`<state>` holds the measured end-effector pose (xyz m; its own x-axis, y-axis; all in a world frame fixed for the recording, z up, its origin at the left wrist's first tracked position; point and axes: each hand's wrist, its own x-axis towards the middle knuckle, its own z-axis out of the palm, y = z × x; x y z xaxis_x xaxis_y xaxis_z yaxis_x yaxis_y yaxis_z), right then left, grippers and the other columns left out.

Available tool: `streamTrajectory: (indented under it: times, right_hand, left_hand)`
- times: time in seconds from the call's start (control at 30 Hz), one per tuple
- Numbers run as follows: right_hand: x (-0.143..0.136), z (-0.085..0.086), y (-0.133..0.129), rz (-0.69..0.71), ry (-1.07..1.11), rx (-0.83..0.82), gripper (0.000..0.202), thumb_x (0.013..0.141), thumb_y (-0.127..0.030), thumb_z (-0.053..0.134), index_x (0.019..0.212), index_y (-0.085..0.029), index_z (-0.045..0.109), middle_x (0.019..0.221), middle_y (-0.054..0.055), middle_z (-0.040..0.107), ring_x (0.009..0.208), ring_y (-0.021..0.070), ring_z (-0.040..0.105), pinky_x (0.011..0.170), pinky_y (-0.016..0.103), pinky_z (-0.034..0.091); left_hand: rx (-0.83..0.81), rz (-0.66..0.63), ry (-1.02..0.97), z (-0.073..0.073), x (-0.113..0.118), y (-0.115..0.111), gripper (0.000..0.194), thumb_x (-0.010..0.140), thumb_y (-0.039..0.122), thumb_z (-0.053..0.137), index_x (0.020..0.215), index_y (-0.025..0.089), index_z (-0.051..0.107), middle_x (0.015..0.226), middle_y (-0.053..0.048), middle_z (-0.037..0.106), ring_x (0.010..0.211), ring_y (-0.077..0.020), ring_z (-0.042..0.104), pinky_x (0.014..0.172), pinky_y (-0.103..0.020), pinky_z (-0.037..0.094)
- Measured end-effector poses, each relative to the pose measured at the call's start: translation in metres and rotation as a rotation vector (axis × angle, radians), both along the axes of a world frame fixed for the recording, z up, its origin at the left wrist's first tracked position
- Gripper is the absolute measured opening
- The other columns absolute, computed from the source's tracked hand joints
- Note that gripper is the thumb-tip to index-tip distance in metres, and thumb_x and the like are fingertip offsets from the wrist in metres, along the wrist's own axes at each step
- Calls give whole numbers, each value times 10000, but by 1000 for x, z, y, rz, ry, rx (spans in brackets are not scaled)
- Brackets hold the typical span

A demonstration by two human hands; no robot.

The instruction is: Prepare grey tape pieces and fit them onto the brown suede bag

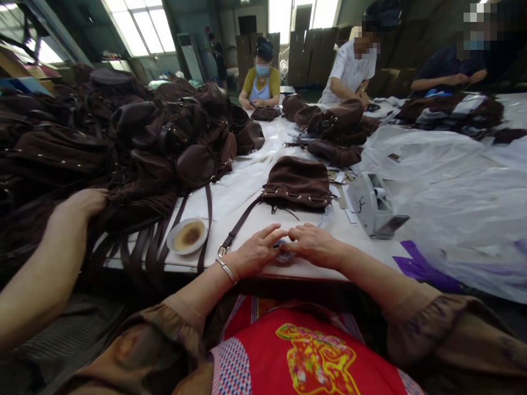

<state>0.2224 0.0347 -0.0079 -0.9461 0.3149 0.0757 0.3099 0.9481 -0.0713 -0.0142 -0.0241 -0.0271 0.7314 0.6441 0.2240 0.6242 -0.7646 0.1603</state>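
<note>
My left hand [256, 253], with a silver bangle at the wrist, meets my right hand [316, 247] at the table's near edge. Between their fingertips is a small piece of clear plastic [284, 254], pinched from both sides; its contents, if any, are too small to make out. Just beyond my hands lies a dark brown drawstring bag [297, 184] with metal eyelets along its opening. Its strap [242, 222] runs toward me and ends in a buckle near my left wrist.
Brown bags [164, 131] are heaped on the left, where another person's arm [61, 247] reaches in. A white dish [188, 237] of brownish paste, a grey tape dispenser [376, 206] and plastic sheeting [448, 203] lie around. Across the table [263, 159], several people work among more bags.
</note>
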Motion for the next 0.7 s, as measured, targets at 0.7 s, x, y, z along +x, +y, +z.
streamTrajectory:
  times: [0.7]
  right_hand:
    - [-2,-1,2,-72,-51,-101,283,926,-312,594,1199,-269,656,924,66,600,789,177,542,698,282,335]
  left_hand:
    - [-117,292,9,-14,24,-21,263,991,323,469,1070,151,652,912,-62,647,821,-198,575,740,-312,485]
